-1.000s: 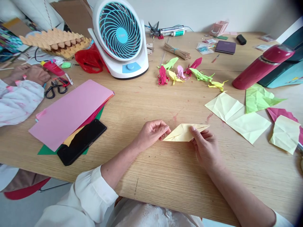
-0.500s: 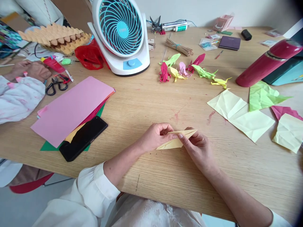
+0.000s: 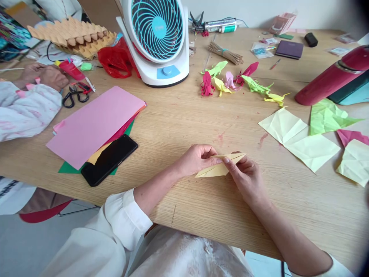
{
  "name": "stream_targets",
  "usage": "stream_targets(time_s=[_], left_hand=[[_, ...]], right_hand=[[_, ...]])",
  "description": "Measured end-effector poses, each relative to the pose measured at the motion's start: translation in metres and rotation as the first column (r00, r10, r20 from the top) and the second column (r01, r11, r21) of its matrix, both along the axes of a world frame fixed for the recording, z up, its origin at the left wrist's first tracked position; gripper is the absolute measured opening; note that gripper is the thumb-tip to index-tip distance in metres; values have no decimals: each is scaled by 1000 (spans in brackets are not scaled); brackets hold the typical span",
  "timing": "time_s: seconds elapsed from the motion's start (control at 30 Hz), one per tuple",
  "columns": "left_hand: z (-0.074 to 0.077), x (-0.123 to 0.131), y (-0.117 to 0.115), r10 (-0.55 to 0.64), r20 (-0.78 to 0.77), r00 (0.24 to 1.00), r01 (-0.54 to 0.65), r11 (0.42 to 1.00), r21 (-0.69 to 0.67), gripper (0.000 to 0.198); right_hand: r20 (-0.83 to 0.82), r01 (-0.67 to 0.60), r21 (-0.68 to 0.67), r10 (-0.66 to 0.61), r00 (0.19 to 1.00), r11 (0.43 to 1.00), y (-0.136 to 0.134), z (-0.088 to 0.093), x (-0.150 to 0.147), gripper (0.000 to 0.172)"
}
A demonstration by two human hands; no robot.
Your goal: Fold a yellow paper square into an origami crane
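Counted from the left on the wooden table: one co-worker's hand, one pair of black-handled scissors, one pink paper sheet, one black phone, one white-and-teal desk fan. Found left hand and right hand both pinched shut on one folded pale-yellow paper piece at the table's near middle. Farther back, counted seven small folded paper figures, then one dark-red flask.

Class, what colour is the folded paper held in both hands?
The folded paper is pale yellow; head view.
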State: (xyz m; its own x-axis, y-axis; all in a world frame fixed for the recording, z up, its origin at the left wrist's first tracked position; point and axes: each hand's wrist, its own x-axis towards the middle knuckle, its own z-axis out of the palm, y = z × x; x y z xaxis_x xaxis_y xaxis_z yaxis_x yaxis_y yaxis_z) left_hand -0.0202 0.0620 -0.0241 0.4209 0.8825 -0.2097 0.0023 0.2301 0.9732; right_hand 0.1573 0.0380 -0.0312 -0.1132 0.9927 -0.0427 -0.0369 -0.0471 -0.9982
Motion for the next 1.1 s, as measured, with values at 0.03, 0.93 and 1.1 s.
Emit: stream_targets(time_s=[0.03,0.93,1.1], left_hand=[[0,0,0,-1,4,1000,1,1000,3,49],[-7,1,2,-113,-18,993,114,989,97,48],[-9,-1,2,-115,-159,981,150,961,233,44]], right_hand=[[-3,5,10,-5,1000,1000,0,-1,0,30],[55,150,87,-155,986,985,-15,-11,0,36],[74,159,105,-167,983,982,-16,-8,-4,38]])
